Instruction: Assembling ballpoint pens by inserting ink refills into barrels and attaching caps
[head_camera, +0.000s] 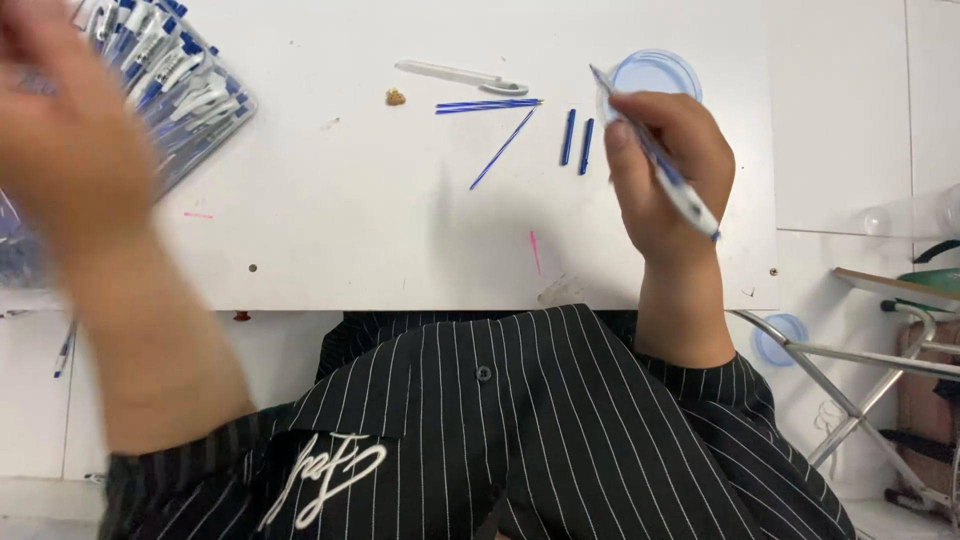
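**Over the white table, a pen in hand**

Over the white table (350, 220) we've got our right hand (665, 180) clenched around a blue-and-white pen (660, 165), tip pointing up and away, barrel crossing the fingers (640, 140). Looks like assembly work in progress; next we'd likely need a part from the table. Loose blue refills (490, 104) and caps (577, 140) lie just left of it. Our left hand (60, 130) blurs near the tray of pens (185, 80) — its grip we cannot tell.
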